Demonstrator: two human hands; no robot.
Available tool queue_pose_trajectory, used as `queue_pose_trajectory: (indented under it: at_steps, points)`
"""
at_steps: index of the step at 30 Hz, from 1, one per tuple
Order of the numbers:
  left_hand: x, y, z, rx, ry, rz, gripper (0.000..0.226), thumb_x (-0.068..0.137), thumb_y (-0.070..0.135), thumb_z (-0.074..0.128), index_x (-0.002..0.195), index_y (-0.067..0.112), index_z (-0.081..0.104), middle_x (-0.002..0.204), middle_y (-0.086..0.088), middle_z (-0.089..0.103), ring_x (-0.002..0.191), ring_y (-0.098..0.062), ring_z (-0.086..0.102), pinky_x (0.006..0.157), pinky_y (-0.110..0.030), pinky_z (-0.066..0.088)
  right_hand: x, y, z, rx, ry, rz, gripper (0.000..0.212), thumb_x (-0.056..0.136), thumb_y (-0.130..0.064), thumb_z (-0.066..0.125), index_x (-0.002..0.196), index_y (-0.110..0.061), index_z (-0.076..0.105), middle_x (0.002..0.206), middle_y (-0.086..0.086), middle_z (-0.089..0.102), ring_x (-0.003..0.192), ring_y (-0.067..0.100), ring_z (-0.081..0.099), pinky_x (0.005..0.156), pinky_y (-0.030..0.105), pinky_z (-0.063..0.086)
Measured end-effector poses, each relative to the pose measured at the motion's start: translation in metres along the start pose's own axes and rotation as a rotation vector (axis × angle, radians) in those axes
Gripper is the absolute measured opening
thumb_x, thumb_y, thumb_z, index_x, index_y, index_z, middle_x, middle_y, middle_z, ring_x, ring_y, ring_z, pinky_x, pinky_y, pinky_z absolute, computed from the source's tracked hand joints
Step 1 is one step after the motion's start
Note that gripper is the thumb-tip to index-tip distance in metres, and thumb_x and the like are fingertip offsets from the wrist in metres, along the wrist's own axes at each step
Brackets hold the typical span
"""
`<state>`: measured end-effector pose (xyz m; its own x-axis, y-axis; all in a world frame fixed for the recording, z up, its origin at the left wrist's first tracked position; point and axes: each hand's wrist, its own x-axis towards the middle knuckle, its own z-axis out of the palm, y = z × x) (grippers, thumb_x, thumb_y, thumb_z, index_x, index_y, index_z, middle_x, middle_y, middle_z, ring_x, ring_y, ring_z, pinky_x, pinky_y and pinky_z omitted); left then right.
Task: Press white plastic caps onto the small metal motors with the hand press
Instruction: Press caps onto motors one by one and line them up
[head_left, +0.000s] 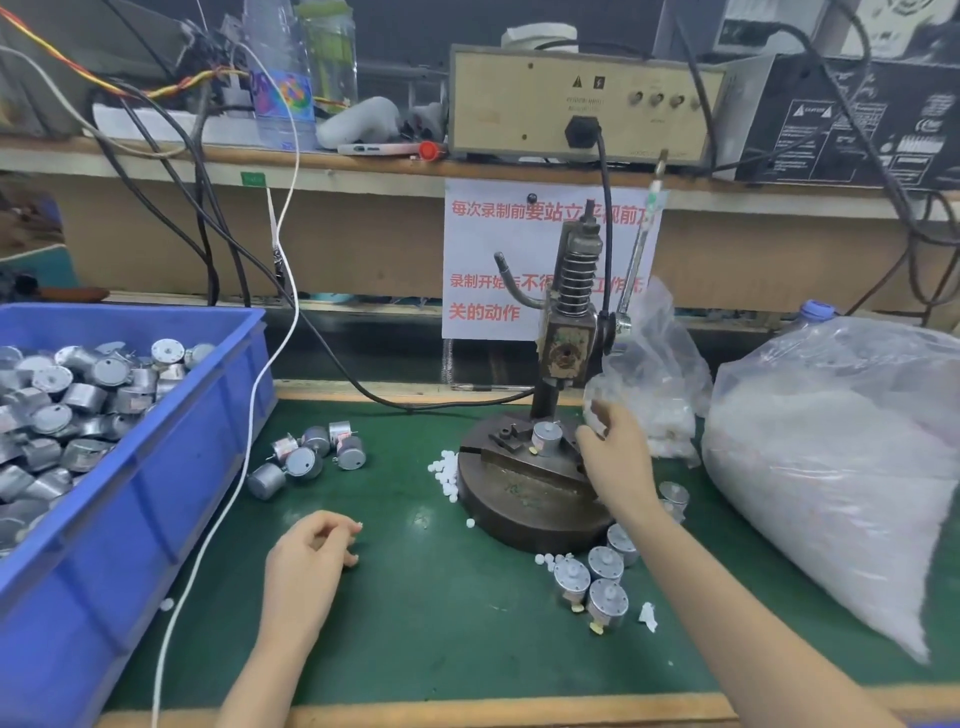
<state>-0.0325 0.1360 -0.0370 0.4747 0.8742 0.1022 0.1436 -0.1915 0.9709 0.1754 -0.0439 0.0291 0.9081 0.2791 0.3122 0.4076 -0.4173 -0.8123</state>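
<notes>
Right hand is over the far right edge of the press base, fingers bent beside the small clear bag. Can't tell if it's pinching anything. Left hand rests on the worktop near left, fingers loosely curled, holding nothing.

One motor sits in the fixture on the base, under the ram of the hand press. Its axis is vertical, shaft end up. Press lever stands nearly upright.

Loose white caps lie against the base's left edge. A group of motors stands shaft-up near right of the base, and scattered motors lie on their sides to the left.

The surface is a green mat with wood edging. Blue bin full of motors at left, big bag of white parts at right. The shelf behind carries a beige control box, with a red-text notice hanging below.
</notes>
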Motion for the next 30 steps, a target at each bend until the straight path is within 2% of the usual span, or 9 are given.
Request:
queue_pose_trajectory:
  at_steps: [7, 11, 15, 20, 22, 24, 26, 28, 30]
  points:
    - [-0.002, 0.000, 0.000, 0.018, -0.005, 0.006, 0.023, 0.084, -0.002, 0.051, 0.070, 0.010, 0.065, 0.071, -0.002, 0.064, 0.058, -0.016, 0.059, 0.067, -0.033, 0.047, 0.004, 0.004, 0.021, -0.282, -0.188, -0.254, 0.034, 0.090, -0.027, 0.058, 0.122, -0.013, 0.057, 0.122, 0.002, 0.060, 0.111, 0.018, 0.054, 0.093, 0.030, 0.040]
    - [-0.001, -0.001, 0.001, 0.086, -0.041, 0.046, 0.027, 0.084, -0.002, 0.052, 0.066, 0.013, 0.064, 0.073, -0.002, 0.064, 0.059, -0.012, 0.060, 0.059, -0.014, 0.046, -0.004, -0.003, 0.024, -0.352, -0.155, -0.322, 0.029, 0.085, -0.030, 0.065, 0.110, -0.015, 0.063, 0.104, 0.000, 0.062, 0.102, 0.018, 0.051, 0.088, 0.030, 0.041]
    - [0.002, -0.004, 0.002, 0.199, -0.085, 0.088, 0.028, 0.084, 0.001, 0.054, 0.064, 0.019, 0.064, 0.076, -0.001, 0.064, 0.068, -0.019, 0.062, 0.071, -0.031, 0.048, -0.045, -0.005, 0.019, -0.165, -0.352, -0.342, 0.024, 0.081, -0.032, 0.069, 0.103, -0.021, 0.065, 0.097, -0.007, 0.060, 0.097, 0.012, 0.053, 0.086, 0.023, 0.039]
    - [-0.001, -0.003, 0.005, 0.396, -0.120, 0.202, 0.027, 0.085, 0.009, 0.056, 0.066, 0.028, 0.059, 0.076, 0.006, 0.057, 0.069, -0.008, 0.052, 0.061, -0.024, 0.035, -0.093, 0.012, 0.016, -0.316, -0.416, -0.520, 0.031, 0.087, -0.043, 0.059, 0.114, -0.028, 0.062, 0.104, -0.013, 0.055, 0.098, 0.007, 0.041, 0.090, 0.014, 0.024]
    - [-0.002, -0.003, 0.005, 0.452, -0.133, 0.208, 0.029, 0.086, 0.011, 0.055, 0.065, 0.031, 0.056, 0.075, 0.007, 0.053, 0.068, -0.006, 0.051, 0.062, -0.027, 0.035, -0.100, 0.020, 0.013, -0.476, -0.417, -0.574, 0.032, 0.090, -0.043, 0.053, 0.118, -0.027, 0.060, 0.110, -0.011, 0.054, 0.107, 0.011, 0.042, 0.095, 0.015, 0.019]
    - [-0.003, -0.001, 0.006, 0.496, -0.142, 0.221, 0.027, 0.086, 0.014, 0.055, 0.067, 0.033, 0.055, 0.075, 0.007, 0.052, 0.066, -0.006, 0.050, 0.062, -0.027, 0.036, -0.104, 0.019, 0.008, -0.537, -0.336, -0.592, 0.023, 0.087, -0.031, 0.060, 0.107, -0.020, 0.066, 0.103, -0.004, 0.058, 0.103, 0.020, 0.050, 0.099, 0.026, 0.029]
    - [-0.007, 0.000, 0.009, 0.529, -0.154, 0.247, 0.021, 0.087, 0.016, 0.056, 0.073, 0.031, 0.060, 0.075, 0.008, 0.052, 0.067, -0.006, 0.050, 0.060, -0.027, 0.036, -0.107, 0.010, 0.009, -0.578, -0.270, -0.576, 0.014, 0.068, -0.017, 0.073, 0.082, -0.015, 0.070, 0.089, -0.001, 0.061, 0.086, 0.024, 0.058, 0.083, 0.034, 0.046]
    - [-0.010, 0.004, 0.018, 0.466, -0.189, 0.279, 0.016, 0.086, 0.015, 0.059, 0.079, 0.027, 0.065, 0.075, 0.010, 0.053, 0.068, -0.007, 0.050, 0.064, -0.028, 0.040, -0.107, 0.001, 0.020, -0.524, -0.166, -0.644, 0.020, 0.052, -0.012, 0.080, 0.066, -0.015, 0.067, 0.081, -0.003, 0.062, 0.074, 0.022, 0.061, 0.066, 0.031, 0.049]
    - [-0.013, 0.008, 0.033, 0.410, -0.261, 0.339, 0.012, 0.085, 0.012, 0.062, 0.087, 0.021, 0.069, 0.078, 0.010, 0.053, 0.072, -0.006, 0.051, 0.070, -0.024, 0.042, -0.108, -0.014, 0.039, -0.323, -0.187, -0.652, 0.012, 0.063, -0.011, 0.073, 0.074, -0.012, 0.068, 0.085, 0.000, 0.061, 0.079, 0.022, 0.059, 0.069, 0.027, 0.046]
